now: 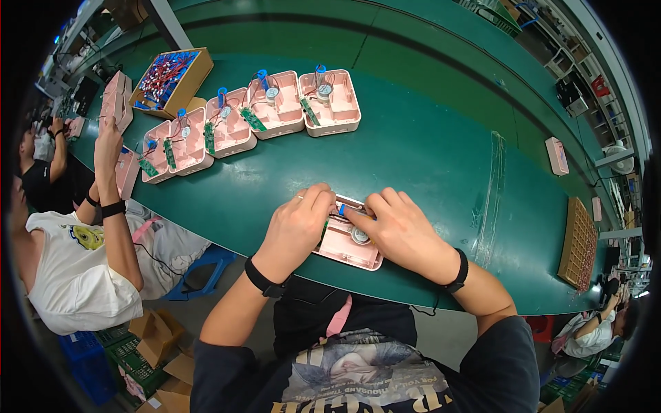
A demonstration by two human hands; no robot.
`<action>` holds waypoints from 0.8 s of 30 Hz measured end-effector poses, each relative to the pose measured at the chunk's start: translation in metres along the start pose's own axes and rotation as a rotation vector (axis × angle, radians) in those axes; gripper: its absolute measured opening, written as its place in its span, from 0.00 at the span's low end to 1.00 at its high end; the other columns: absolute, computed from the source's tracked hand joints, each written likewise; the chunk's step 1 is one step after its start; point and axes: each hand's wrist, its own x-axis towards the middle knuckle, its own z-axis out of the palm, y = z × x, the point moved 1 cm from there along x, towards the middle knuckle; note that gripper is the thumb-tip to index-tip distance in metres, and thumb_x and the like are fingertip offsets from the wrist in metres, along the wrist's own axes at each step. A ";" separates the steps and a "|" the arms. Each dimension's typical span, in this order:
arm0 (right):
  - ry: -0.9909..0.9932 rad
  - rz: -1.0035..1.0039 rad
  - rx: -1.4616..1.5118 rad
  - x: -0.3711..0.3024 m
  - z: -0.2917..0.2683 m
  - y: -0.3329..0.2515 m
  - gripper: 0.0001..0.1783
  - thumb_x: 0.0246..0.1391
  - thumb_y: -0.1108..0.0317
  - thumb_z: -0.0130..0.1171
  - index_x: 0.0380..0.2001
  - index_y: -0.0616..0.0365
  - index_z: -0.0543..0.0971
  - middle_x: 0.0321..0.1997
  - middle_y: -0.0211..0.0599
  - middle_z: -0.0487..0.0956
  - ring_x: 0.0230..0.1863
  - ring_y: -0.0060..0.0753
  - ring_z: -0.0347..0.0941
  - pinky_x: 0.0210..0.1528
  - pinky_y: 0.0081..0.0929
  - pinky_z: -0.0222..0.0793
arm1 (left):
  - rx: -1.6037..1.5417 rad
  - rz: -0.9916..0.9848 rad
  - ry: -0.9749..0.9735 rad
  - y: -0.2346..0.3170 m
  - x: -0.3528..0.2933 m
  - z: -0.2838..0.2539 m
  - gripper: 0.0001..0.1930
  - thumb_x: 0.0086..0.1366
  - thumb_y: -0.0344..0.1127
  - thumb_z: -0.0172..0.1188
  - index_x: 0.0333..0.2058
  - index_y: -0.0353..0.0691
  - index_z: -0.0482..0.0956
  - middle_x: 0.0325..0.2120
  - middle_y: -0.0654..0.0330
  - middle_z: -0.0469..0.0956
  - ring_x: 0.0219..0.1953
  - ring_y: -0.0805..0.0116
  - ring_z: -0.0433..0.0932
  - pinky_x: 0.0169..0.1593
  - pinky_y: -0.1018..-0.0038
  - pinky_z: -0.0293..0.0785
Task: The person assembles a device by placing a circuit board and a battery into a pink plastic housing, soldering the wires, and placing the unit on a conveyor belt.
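In front of me on the table lies an open pale-pink plastic case (343, 252), its inner compartments facing up. My left hand (301, 219) is closed at the case's left far corner, its fingertips pinched together, and what they hold is hidden. Across the case's right side reaches my right hand (401, 224), its thumb against a blue cylindrical battery (343, 209) and its fingers curled over the far edge. Dark wires run by the battery. Below the right thumb sits a round silvery disc (359, 235). A sliver of green circuit board shows beside my left fingers.
Several similar pink cases (279, 113) with green boards and blue batteries stand in a row at the far left. Behind them is a cardboard box (180, 86) of wired blue batteries. A co-worker (89, 255) sits at left. A gridded tan tray (577, 242) lies at right.
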 end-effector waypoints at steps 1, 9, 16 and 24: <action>0.000 0.000 0.001 0.000 0.000 0.000 0.25 0.56 0.67 0.65 0.59 0.49 0.86 0.39 0.32 0.73 0.42 0.37 0.71 0.45 0.36 0.70 | 0.000 0.000 0.000 -0.001 0.000 0.000 0.08 0.67 0.28 0.66 0.43 0.37 0.77 0.45 0.57 0.81 0.43 0.56 0.86 0.41 0.64 0.86; -0.045 0.002 -0.062 0.002 -0.006 -0.005 0.25 0.56 0.67 0.67 0.58 0.53 0.86 0.55 0.41 0.78 0.57 0.47 0.74 0.56 0.41 0.72 | 0.006 -0.037 -0.015 -0.002 -0.003 -0.001 0.10 0.69 0.29 0.66 0.47 0.39 0.80 0.46 0.56 0.81 0.45 0.54 0.86 0.43 0.64 0.86; -0.019 0.076 0.243 -0.019 -0.015 -0.003 0.43 0.51 0.54 0.76 0.69 0.58 0.76 0.75 0.57 0.68 0.70 0.66 0.68 0.67 0.54 0.68 | 0.010 -0.145 0.123 -0.009 -0.012 -0.036 0.11 0.69 0.29 0.67 0.49 0.39 0.82 0.47 0.53 0.83 0.47 0.50 0.86 0.48 0.58 0.85; -0.157 0.217 0.175 -0.025 0.005 -0.007 0.56 0.47 0.50 0.80 0.75 0.60 0.67 0.70 0.69 0.67 0.68 0.69 0.68 0.71 0.57 0.67 | -0.081 -0.368 0.012 -0.035 0.030 -0.041 0.16 0.71 0.34 0.66 0.56 0.40 0.79 0.43 0.49 0.84 0.45 0.44 0.86 0.46 0.55 0.84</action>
